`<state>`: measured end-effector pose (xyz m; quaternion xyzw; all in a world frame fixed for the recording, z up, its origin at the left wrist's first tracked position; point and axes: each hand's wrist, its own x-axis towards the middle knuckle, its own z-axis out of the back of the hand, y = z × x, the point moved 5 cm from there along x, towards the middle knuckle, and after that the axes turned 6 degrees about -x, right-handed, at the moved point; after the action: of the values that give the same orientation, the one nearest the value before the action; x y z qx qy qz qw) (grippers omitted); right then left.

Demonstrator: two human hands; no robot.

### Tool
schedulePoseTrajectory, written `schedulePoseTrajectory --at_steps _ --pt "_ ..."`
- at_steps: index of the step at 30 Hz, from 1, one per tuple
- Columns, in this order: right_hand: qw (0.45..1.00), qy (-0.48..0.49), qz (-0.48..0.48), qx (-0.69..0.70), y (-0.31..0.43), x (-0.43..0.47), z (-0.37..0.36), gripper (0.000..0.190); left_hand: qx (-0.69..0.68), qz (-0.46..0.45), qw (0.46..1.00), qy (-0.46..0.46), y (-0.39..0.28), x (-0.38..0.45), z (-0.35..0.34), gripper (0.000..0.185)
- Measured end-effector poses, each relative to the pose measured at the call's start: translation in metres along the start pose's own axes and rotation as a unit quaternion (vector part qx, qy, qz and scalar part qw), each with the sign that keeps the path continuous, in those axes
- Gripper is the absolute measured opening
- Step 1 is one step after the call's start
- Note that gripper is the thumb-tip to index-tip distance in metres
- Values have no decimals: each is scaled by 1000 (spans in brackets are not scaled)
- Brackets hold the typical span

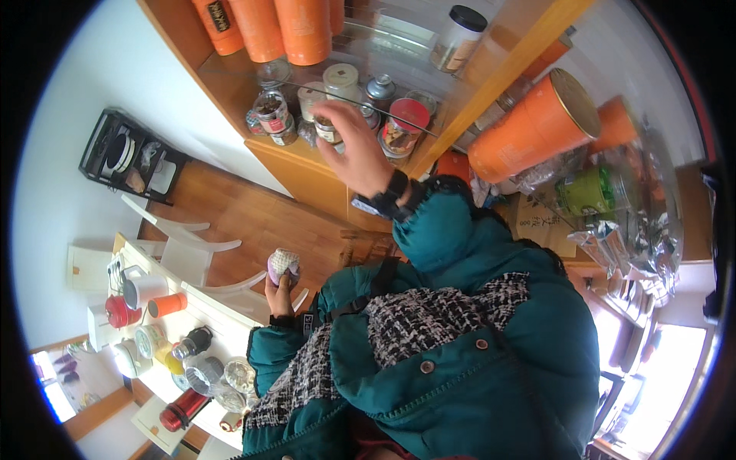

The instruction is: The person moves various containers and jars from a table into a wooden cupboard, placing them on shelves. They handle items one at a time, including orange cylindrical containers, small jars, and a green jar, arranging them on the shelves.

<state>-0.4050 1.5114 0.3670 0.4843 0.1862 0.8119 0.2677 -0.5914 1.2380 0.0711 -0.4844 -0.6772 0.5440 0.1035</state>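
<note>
My left hand (280,294) holds a small knitted or cloth-covered item (283,265), whitish with pink and grey parts, near the white table. At the glass-fronted cabinet, my right hand (356,150) is raised with thumb and fingers curved apart. A small glass jar with dark contents (328,131) shows between them; contact cannot be told. To its left stand glass jars of dried contents (271,112). White lidded canisters (341,80) and a silver-grey tin (380,87) are behind. On the right is a red-lidded jar (404,127).
Orange canisters (303,29) stand on the upper shelf, and a large orange canister (532,129) lies tilted at right. A wooden frame post (494,69) and glass shelf edge are close to my right hand. White chairs (187,253) and a cluttered white table (198,322) are at left.
</note>
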Motion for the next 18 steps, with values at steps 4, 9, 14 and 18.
schedulePoseTrajectory --at_steps 4,9,14,18 --pt "999 15 -24 25 30 -32 52 35 50 25 998 33 1 24 -22 43" --pt "968 -119 69 -211 72 -64 154 48 55 45 993 90 -3 39 -64 42" --pt "878 -312 17 -363 67 -72 221 87 54 60 983 163 -2 49 -90 44" --pt "904 -316 -100 -271 30 -60 230 104 48 71 982 167 1 54 -91 43"
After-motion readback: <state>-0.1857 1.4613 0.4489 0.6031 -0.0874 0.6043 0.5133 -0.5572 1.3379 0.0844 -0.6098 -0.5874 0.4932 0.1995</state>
